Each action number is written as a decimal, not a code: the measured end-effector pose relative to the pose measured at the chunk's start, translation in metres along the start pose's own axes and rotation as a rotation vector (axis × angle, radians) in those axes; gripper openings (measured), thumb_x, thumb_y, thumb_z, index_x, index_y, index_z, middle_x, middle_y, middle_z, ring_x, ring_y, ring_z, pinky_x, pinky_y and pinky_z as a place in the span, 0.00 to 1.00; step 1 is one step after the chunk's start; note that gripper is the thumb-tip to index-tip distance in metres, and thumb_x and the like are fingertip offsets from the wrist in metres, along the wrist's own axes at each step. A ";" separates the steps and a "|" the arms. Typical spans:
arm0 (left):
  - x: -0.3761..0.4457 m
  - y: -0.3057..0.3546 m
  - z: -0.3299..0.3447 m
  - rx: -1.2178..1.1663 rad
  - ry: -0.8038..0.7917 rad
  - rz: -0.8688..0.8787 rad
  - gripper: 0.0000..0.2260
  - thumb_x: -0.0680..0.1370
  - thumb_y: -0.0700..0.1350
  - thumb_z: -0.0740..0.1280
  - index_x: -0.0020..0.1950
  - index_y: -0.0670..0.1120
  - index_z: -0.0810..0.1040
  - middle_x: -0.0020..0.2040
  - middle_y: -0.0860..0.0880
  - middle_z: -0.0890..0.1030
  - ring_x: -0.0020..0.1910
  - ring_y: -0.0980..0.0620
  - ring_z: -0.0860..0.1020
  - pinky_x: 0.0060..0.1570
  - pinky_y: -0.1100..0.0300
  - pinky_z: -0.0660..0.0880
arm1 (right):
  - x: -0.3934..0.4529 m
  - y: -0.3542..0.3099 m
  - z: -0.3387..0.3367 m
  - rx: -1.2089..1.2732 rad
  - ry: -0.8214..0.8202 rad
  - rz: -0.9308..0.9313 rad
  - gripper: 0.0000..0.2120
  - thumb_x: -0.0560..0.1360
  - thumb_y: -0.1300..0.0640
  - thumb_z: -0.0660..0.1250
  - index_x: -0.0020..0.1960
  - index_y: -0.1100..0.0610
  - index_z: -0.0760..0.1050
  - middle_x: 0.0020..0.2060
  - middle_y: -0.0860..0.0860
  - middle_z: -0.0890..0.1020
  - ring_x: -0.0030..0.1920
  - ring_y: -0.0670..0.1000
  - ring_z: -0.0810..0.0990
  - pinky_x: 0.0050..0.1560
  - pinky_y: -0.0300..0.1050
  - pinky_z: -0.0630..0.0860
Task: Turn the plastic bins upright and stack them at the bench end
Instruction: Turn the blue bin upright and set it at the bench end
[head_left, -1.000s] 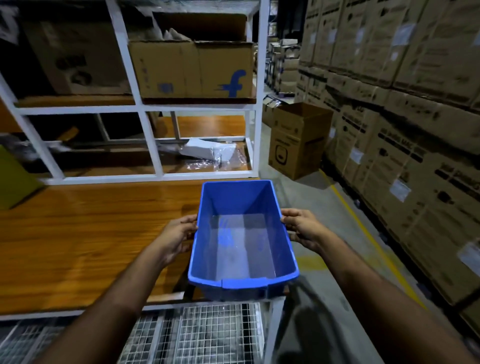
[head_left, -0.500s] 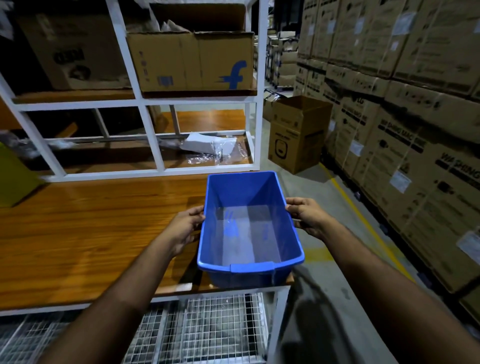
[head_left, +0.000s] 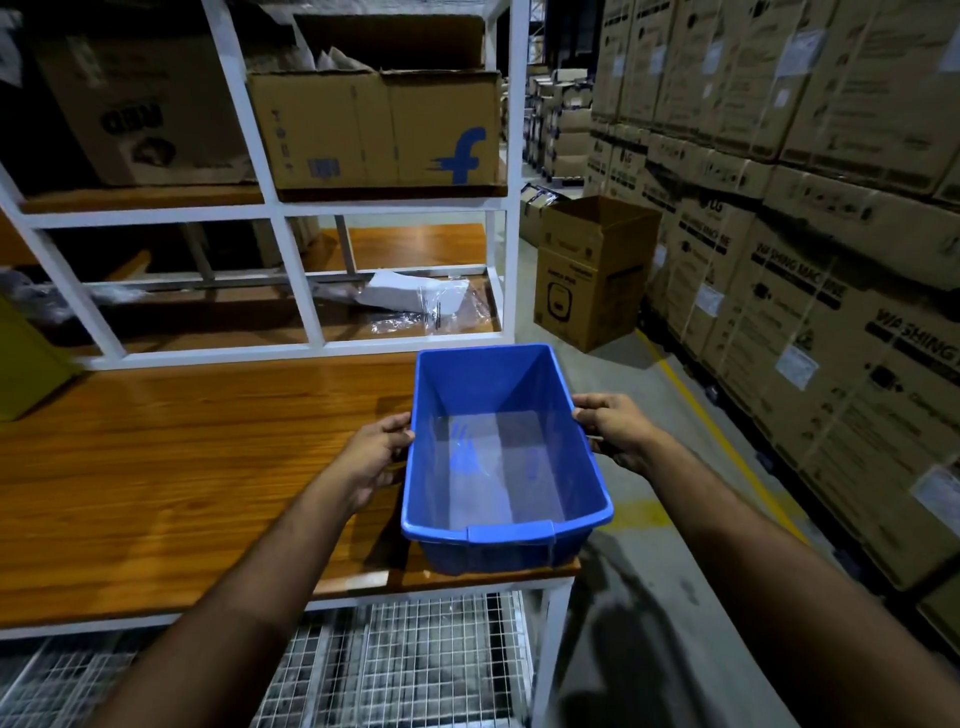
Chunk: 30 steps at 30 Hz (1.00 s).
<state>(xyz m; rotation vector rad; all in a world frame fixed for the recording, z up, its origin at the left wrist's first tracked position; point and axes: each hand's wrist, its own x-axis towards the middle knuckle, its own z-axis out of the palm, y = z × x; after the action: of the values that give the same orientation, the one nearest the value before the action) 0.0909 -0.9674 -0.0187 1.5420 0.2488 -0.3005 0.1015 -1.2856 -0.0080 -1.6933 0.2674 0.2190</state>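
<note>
A blue plastic bin (head_left: 498, 457) sits upright, open side up and empty, at the right end of the wooden bench (head_left: 182, 467). Its base appears to rest on the bench near the front right corner. My left hand (head_left: 376, 452) grips the bin's left rim, thumb over the edge. My right hand (head_left: 613, 428) grips the right rim, fingers curled under the lip. A green-yellow object (head_left: 26, 358), possibly another bin, shows at the far left edge of the bench.
A white metal rack (head_left: 291, 260) stands at the back of the bench with cardboard boxes (head_left: 379, 130) on its shelf. Wire mesh (head_left: 395, 660) lies under the bench. An open carton (head_left: 592, 275) and stacked washing-machine boxes (head_left: 805, 260) line the aisle on the right.
Both hands carried the blue bin forward and down, from overhanging the bench's front edge onto its right end. The grip on the rims is unchanged.
</note>
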 end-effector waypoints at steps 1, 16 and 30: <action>-0.001 0.000 0.001 0.001 0.002 -0.003 0.18 0.79 0.38 0.61 0.69 0.50 0.74 0.59 0.46 0.81 0.60 0.46 0.77 0.48 0.51 0.77 | 0.001 0.001 -0.001 -0.007 -0.001 0.003 0.14 0.81 0.64 0.58 0.63 0.57 0.78 0.51 0.55 0.84 0.44 0.50 0.83 0.31 0.40 0.77; -0.016 0.008 0.007 0.034 0.020 -0.009 0.20 0.80 0.38 0.61 0.71 0.49 0.71 0.59 0.46 0.81 0.57 0.48 0.78 0.45 0.51 0.76 | -0.006 0.069 0.016 0.384 -0.185 0.230 0.36 0.79 0.32 0.46 0.64 0.58 0.78 0.59 0.62 0.82 0.59 0.62 0.81 0.63 0.61 0.75; -0.019 0.020 0.020 0.167 0.063 -0.064 0.17 0.81 0.39 0.57 0.66 0.53 0.74 0.57 0.47 0.81 0.58 0.46 0.78 0.59 0.43 0.76 | 0.011 0.115 0.011 0.462 -0.043 0.265 0.44 0.70 0.22 0.48 0.57 0.57 0.82 0.57 0.60 0.83 0.60 0.61 0.80 0.67 0.64 0.70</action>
<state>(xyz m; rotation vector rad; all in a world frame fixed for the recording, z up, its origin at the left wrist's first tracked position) 0.0790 -0.9863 0.0065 1.7120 0.3293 -0.3301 0.0777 -1.2901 -0.1213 -1.1923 0.4724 0.3599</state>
